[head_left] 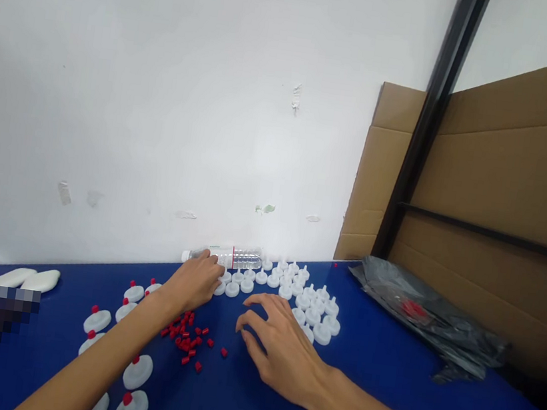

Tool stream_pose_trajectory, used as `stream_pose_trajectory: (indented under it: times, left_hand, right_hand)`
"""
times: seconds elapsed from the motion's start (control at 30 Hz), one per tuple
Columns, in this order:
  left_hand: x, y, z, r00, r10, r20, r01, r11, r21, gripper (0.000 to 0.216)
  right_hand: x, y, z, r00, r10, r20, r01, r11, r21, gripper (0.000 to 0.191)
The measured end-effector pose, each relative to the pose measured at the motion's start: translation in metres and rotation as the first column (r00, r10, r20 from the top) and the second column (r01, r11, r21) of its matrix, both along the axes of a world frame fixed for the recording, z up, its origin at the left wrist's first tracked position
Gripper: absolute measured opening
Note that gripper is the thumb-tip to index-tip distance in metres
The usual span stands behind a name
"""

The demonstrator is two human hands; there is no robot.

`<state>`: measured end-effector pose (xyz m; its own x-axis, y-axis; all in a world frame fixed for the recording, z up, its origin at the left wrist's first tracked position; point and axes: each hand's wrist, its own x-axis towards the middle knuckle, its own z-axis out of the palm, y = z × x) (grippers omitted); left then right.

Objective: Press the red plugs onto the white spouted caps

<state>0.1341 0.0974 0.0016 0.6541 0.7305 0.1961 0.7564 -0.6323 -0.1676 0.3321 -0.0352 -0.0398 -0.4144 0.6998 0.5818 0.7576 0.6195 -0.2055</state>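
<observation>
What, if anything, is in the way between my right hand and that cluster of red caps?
Nothing visible blocks it. Between your right hand and the red caps, only blue tabletop and one stray cap show. Your left hand is farther back, nearer the wall.

You have bare blue table (232,398) between the red caps (184,345) and your right hand (277,347); white caps (285,292) and the bottle (247,258) block the far side.

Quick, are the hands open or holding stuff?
Left hand: at the white spouted caps; grip can't be told.
Right hand: open, nothing seen in it.
</observation>
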Motion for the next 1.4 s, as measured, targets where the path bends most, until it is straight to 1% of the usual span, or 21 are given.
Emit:
stream_pose_trajectory:
  times: [0.1,0.17,0.2,0.23,0.27,0.3,0.33,0.37,0.4,0.47,0.5,0.57,0.67,0.83,0.9,0.93,1.03,1.13,1.2,1.4]
  left_hand:
    - [0.001,-0.003,0.004,0.999,-0.005,0.031,0.005,1.000,-0.013,0.024]
    - [0.001,-0.014,0.012,0.998,-0.009,0.063,0.010,1.000,-0.013,0.025]
    - [0.001,-0.021,0.016,0.995,-0.017,0.103,0.020,0.999,-0.027,0.025]
    - [0.000,-0.030,0.021,0.987,-0.031,0.157,0.039,0.998,-0.051,0.025]
    - [0.000,-0.039,0.025,0.965,-0.048,0.258,0.078,0.991,-0.105,0.025]
    - [0.000,-0.047,0.028,0.932,-0.063,0.357,0.132,0.976,-0.174,0.025]
    - [-0.001,-0.055,0.030,0.898,-0.069,0.435,0.189,0.952,-0.239,0.025]
    - [-0.001,-0.062,0.031,0.867,-0.065,0.494,0.238,0.925,-0.296,0.024]
    - [-0.002,-0.067,0.030,0.847,-0.057,0.529,0.273,0.899,-0.341,0.024]
    - [-0.004,-0.072,0.025,0.827,-0.030,0.562,0.302,0.867,-0.398,0.025]
    - [-0.005,-0.072,0.022,0.824,-0.017,0.566,0.300,0.861,-0.411,0.025]
    - [-0.010,-0.071,0.015,0.829,0.001,0.559,0.274,0.871,-0.409,0.025]
    - [-0.018,-0.069,0.005,0.857,-0.003,0.516,0.240,0.888,-0.393,0.021]
    - [-0.020,-0.074,-0.005,0.916,-0.081,0.393,0.265,0.858,-0.440,0.013]
    - [-0.016,-0.076,-0.009,0.926,-0.105,0.364,0.273,0.850,-0.450,0.005]
    - [-0.014,-0.077,-0.011,0.927,-0.120,0.355,0.282,0.847,-0.450,0.004]
    - [-0.010,-0.079,-0.016,0.925,-0.146,0.352,0.301,0.847,-0.438,0.013]
    - [-0.009,-0.078,-0.018,0.900,-0.111,0.421,0.292,0.871,-0.394,0.010]
    - [-0.007,-0.076,-0.016,0.871,-0.082,0.484,0.283,0.890,-0.359,0.011]
    - [0.000,-0.071,-0.011,0.732,-0.041,0.680,0.316,0.905,-0.285,0.016]
  right_hand:
    - [0.000,-0.001,0.003,1.000,-0.009,-0.016,0.009,1.000,-0.012,0.018]
    - [0.000,-0.001,0.006,0.998,-0.040,-0.055,0.039,0.999,-0.026,0.023]
    - [0.000,-0.001,0.007,0.995,-0.063,-0.080,0.060,0.998,-0.031,0.028]
    - [0.000,-0.001,0.008,0.991,-0.087,-0.106,0.083,0.996,-0.037,0.037]
    - [0.000,-0.001,0.008,0.986,-0.106,-0.130,0.101,0.994,-0.039,0.048]
    - [0.000,-0.001,0.008,0.982,-0.116,-0.151,0.111,0.993,-0.040,0.057]
    - [-0.001,0.000,0.007,0.980,-0.115,-0.165,0.110,0.993,-0.039,0.062]
    - [-0.001,0.000,0.006,0.980,-0.102,-0.172,0.097,0.995,-0.037,0.060]
    - [-0.002,0.001,0.004,0.981,-0.082,-0.175,0.077,0.996,-0.034,0.055]
    - [-0.003,0.002,0.001,0.983,-0.028,-0.182,0.026,1.000,-0.011,0.039]
    - [-0.004,0.003,0.000,0.982,-0.006,-0.186,0.007,1.000,0.007,0.033]
    - [-0.003,0.005,-0.001,0.980,0.009,-0.197,-0.001,0.999,0.038,0.026]
    - [0.000,0.007,0.000,0.977,-0.034,-0.209,0.044,0.998,0.041,0.022]
    - [0.004,0.008,0.002,0.977,-0.066,-0.202,0.068,0.998,0.001,0.022]
    - [0.004,0.008,0.002,0.981,-0.060,-0.185,0.059,0.998,-0.009,0.019]
    - [0.003,0.008,0.001,0.983,-0.054,-0.175,0.052,0.999,-0.013,0.018]
    - [0.002,0.008,0.002,0.986,-0.042,-0.163,0.038,0.999,-0.027,0.014]
    - [0.002,0.007,0.003,0.984,-0.049,-0.171,0.043,0.998,-0.036,0.010]
    - [0.003,0.007,0.004,0.984,-0.051,-0.172,0.046,0.998,-0.034,0.011]
    - [0.005,0.007,0.005,0.981,-0.081,-0.175,0.081,0.997,-0.005,0.030]
